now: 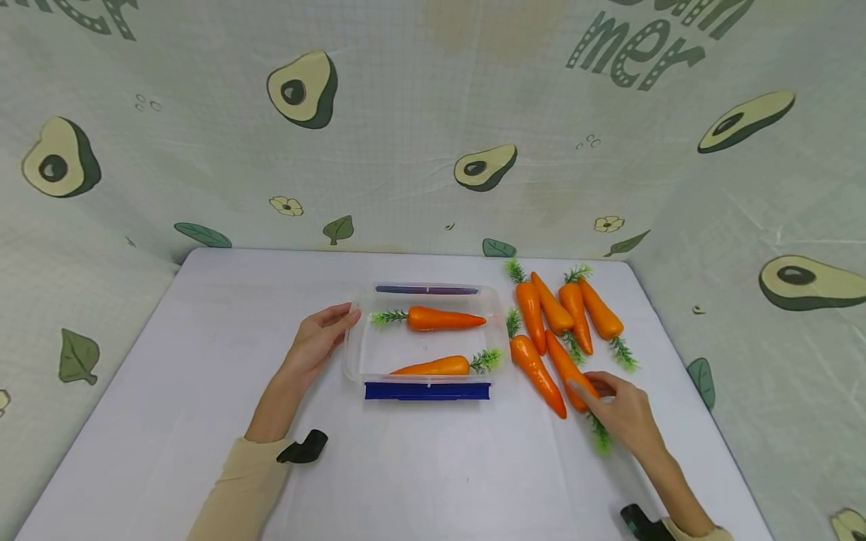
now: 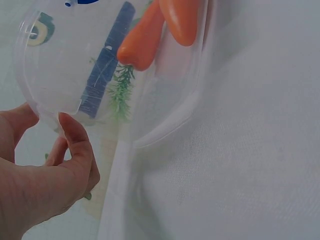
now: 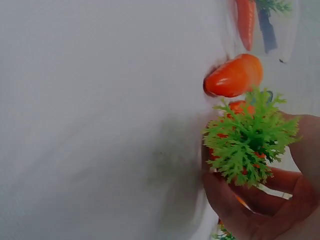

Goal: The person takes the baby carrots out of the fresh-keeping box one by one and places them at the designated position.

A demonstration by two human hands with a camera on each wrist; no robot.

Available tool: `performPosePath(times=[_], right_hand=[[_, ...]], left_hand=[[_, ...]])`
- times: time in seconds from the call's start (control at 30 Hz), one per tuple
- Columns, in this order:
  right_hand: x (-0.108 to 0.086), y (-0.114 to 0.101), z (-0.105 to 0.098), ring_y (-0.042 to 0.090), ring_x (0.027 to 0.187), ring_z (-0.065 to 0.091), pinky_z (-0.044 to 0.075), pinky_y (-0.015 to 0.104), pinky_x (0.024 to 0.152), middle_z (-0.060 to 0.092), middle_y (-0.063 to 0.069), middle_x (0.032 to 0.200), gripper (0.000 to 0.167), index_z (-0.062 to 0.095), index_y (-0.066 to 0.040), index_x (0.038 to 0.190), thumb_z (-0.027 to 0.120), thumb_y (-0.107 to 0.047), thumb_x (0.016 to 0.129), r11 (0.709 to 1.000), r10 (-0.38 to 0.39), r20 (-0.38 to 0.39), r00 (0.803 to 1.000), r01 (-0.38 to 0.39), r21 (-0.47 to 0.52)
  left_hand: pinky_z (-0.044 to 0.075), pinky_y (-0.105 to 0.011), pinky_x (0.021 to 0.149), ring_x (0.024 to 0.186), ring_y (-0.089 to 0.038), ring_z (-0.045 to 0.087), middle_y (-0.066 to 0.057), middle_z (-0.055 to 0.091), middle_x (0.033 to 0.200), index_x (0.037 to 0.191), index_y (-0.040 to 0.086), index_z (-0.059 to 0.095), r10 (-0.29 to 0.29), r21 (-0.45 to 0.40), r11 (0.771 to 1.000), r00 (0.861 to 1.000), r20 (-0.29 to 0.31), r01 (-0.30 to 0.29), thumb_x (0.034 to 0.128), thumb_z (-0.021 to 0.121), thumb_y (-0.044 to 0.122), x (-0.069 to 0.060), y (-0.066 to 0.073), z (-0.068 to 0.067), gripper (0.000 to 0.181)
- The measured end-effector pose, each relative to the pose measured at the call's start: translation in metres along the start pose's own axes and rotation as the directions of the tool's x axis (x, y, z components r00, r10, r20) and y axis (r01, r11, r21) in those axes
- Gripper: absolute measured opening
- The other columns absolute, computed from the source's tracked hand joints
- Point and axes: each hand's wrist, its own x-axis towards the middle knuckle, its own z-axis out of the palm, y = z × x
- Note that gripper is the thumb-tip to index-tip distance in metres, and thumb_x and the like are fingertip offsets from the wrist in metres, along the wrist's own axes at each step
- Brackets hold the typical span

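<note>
A clear plastic container [image 1: 357, 361] with blue latch flaps [image 1: 428, 391] sits mid-table in the head view. Inside lie two orange toy carrots, one carrot [image 1: 443, 318] along the back and another carrot [image 1: 438, 366] along the front, their green tops facing opposite ways. My left hand [image 1: 314, 346] pinches the container's left rim between thumb and fingers. To the right of the container, my right hand [image 1: 624, 415] grips a carrot [image 1: 565, 366] near its leafy end. The leafy top [image 3: 250, 137] hides part of that carrot in the right wrist view.
Several more carrots lie in a loose group right of the container, among them a carrot [image 1: 537, 376] beside the held one and a carrot [image 1: 601, 308] at the far right. An avocado-print cloth [image 1: 392, 150] hangs behind the white table [image 1: 223, 338].
</note>
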Motion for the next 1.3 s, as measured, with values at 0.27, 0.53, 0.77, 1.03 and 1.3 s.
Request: performPosePath(times=[0.27,0.53,0.77,1.03,1.3], right_hand=[[0.012,-0.018,-0.006,0.038,0.095,0.07,0.061,0.05,0.079,0.072,0.024,0.112,0.047,0.068,0.006,0.123,0.074,-0.033,0.097,0.99,-0.132,-0.031,0.991,0.133,0.039],[0.032,-0.049,-0.009,0.039,0.095,0.069,0.056,0.059,0.083,0.073,0.02,0.106,0.031,0.07,0.007,0.118,0.077,-0.009,0.093,0.938,-0.338,-0.127,0.933,0.345,0.04],[0.05,-0.079,-0.006,0.038,0.1,0.069,0.056,0.057,0.085,0.074,0.018,0.109,0.031,0.071,0.005,0.119,0.079,-0.009,0.091,0.902,-0.42,-0.121,0.9,0.428,0.056],[0.064,-0.109,0.001,0.037,0.107,0.067,0.055,0.056,0.092,0.072,0.019,0.116,0.029,0.07,0.003,0.121,0.075,-0.009,0.095,0.876,-0.462,-0.059,0.885,0.465,0.128],[0.073,-0.128,0.016,0.03,0.102,0.068,0.056,0.054,0.088,0.073,0.013,0.115,0.029,0.072,0.0,0.119,0.077,-0.012,0.094,0.794,-0.587,-0.044,0.808,0.586,0.162]], left_hand=[[0.043,-0.018,0.091,0.111,-0.006,0.052,-0.001,0.059,0.133,0.15,0.003,0.049,0.001,0.005,1.0,1.0,-0.005,-0.001,0.0989,0.072,0.03,-0.001,0.001,-0.003,0.061],[0.044,-0.018,0.091,0.106,-0.004,0.053,0.001,0.062,0.126,0.148,0.001,0.051,0.018,-0.003,1.0,1.0,-0.007,-0.018,0.0988,0.072,0.029,-0.001,0.0,-0.005,0.06],[0.044,-0.02,0.09,0.104,-0.005,0.053,0.001,0.062,0.126,0.147,0.002,0.052,0.024,-0.004,1.0,1.0,-0.014,-0.024,0.0986,0.072,0.029,-0.002,0.0,-0.003,0.059],[0.045,-0.021,0.092,0.102,-0.002,0.055,-0.001,0.062,0.128,0.147,0.001,0.052,0.031,-0.007,0.999,0.999,-0.013,-0.031,0.0992,0.071,0.027,-0.002,0.001,-0.002,0.058],[0.044,-0.022,0.094,0.105,-0.004,0.054,-0.004,0.06,0.133,0.148,0.001,0.051,0.03,-0.004,1.0,1.0,-0.008,-0.03,0.0994,0.071,0.028,-0.002,0.001,0.001,0.059]])
